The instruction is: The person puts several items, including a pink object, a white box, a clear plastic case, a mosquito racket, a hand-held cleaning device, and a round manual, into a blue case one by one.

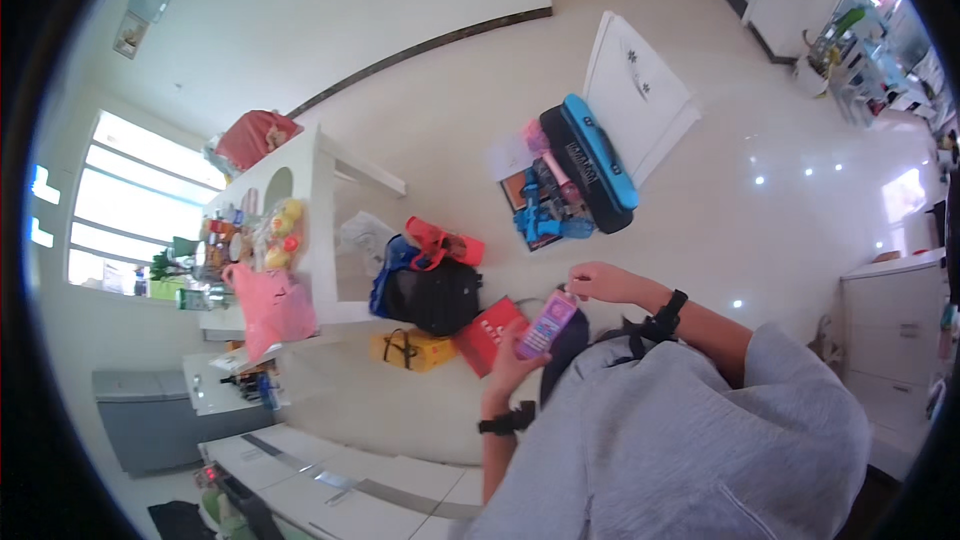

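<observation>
My left hand (510, 358) is wrapped round a pink and purple carton (549, 325), holding it tilted in front of my body. Close to the carton's upper end is my right hand (602, 283), its fingers curled together in a pinch. Whether anything small sits between those fingertips is too fine to make out. Just left of the carton lies a flat red box or bag (488, 336). Beside that, a black backpack (436, 297) rests on the floor, with a red object (443, 243) on its far side.
A black and blue case (588, 165), a blue toy gun (537, 212) and other items lie ahead, by a white panel (637, 95). A yellow box (412, 351) sits near a white table (322, 230) at left. A pink plastic bag (272, 307) hangs at its edge.
</observation>
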The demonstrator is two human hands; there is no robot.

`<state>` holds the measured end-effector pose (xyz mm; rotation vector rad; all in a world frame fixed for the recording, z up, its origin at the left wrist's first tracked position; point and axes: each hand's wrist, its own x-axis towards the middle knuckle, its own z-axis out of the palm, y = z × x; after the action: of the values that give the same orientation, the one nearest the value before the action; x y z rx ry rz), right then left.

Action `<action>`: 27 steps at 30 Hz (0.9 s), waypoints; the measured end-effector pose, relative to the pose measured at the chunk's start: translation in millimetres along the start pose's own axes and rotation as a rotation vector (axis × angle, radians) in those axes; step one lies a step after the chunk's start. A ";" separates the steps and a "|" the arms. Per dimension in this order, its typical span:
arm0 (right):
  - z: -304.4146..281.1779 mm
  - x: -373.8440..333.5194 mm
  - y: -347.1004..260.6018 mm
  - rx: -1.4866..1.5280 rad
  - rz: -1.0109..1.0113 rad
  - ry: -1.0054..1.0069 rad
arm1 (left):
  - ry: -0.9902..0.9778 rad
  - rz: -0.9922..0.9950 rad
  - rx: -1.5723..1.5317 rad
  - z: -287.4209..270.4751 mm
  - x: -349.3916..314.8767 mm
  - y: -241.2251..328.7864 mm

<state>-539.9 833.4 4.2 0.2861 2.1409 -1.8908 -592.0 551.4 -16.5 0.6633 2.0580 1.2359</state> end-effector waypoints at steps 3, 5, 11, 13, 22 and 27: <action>-27.6 -0.3 -24.6 -0.134 -0.038 0.104 | -0.083 -0.054 -0.214 -37.1 55.0 24.2; -39.1 -6.7 -41.0 -0.125 0.060 0.152 | -0.116 -0.024 -0.181 -55.1 88.3 56.6; -44.1 -18.2 -21.4 -0.161 0.065 0.308 | -0.161 0.140 0.011 -64.7 165.0 72.8; -52.4 -17.4 -15.7 -0.154 0.061 0.338 | -0.184 0.128 -0.021 -57.2 183.9 71.5; -109.9 50.7 -6.9 0.032 0.217 0.453 | -0.310 0.070 -0.017 -47.7 249.6 55.1; -145.1 137.6 31.6 0.005 0.131 0.388 | -0.256 -0.146 -0.038 -62.0 286.3 46.9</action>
<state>-669.8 977.1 -54.5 0.8340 2.2829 -1.8881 -824.6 735.1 -27.9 0.6083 1.8328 1.0474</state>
